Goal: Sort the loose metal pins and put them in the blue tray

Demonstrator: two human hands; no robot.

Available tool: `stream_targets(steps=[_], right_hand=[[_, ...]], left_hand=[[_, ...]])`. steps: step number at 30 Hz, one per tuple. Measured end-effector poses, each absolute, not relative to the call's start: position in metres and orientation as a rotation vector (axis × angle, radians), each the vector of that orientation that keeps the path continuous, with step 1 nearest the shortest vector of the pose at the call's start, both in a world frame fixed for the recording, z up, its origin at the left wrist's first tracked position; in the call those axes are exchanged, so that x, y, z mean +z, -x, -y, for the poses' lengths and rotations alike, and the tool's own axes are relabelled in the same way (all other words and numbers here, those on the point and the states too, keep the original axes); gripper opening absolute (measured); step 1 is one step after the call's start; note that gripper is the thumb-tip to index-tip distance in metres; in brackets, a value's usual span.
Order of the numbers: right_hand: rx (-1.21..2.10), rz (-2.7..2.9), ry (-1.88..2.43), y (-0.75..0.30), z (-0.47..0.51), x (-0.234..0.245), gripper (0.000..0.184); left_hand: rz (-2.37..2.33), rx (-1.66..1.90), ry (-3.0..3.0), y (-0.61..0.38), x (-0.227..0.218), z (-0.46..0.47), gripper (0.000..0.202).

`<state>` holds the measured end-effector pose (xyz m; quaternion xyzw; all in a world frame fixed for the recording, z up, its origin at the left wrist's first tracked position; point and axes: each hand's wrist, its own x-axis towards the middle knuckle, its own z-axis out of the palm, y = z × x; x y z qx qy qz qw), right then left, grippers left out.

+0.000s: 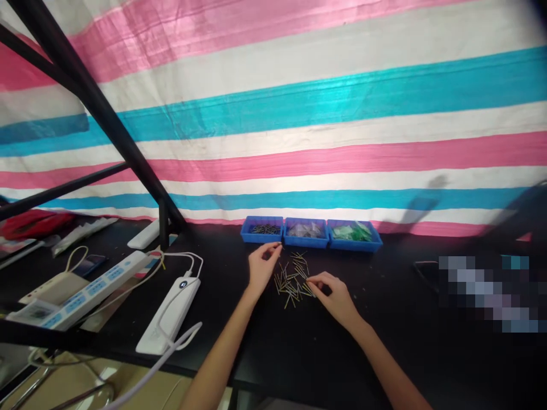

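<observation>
Pins: a loose scatter of thin metal pins (294, 279) is lying on the black surface (299, 347), between the two hands and just in front of a row of three blue trays.
Left hand: the left hand (261, 266) is hovering at the left edge of the scatter, fingers curled and thumb meeting forefinger, pinching what looks like a single pin at its tip.
Right hand: the right hand (332, 293) is resting at the lower right edge of the scatter, fingertips pressed together among the pins; whether it is actually gripping one is too small to tell.
Arms: both bare forearms are reaching forward from the bottom of the view, converging toward the pins.
Trays: the left blue tray (261, 229) is holding dark pins, the middle blue tray (306, 232) greyish pieces, the right blue tray (354, 233) green pieces; all three are sitting side by side, touching, against the striped cloth (299, 114).
Left side: a white power bank (170, 313) with a cable and a white power strip (85, 293) are lying well apart from the pins, beside a black frame (98, 108).
</observation>
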<state>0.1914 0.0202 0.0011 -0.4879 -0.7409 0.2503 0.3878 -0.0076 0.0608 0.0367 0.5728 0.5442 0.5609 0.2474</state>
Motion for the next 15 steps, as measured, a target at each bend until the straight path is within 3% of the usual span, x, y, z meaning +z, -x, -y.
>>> stream_targets(steps=[8,13,15], right_hand=[[0.710,1.997,1.220,-0.193,-0.016,0.006,0.018],[0.671,2.031,1.220,-0.197,-0.015,0.015,0.016],[0.599,2.054,1.248,-0.199,-0.016,0.017,0.019]], left_hand=[[-1.683,1.522,-1.547,0.035,0.056,-0.118,0.037],[-1.810,1.447,-1.752,0.033,0.053,-0.102,0.057],[-1.738,1.367,-1.898,0.028,0.045,-0.087,0.055]])
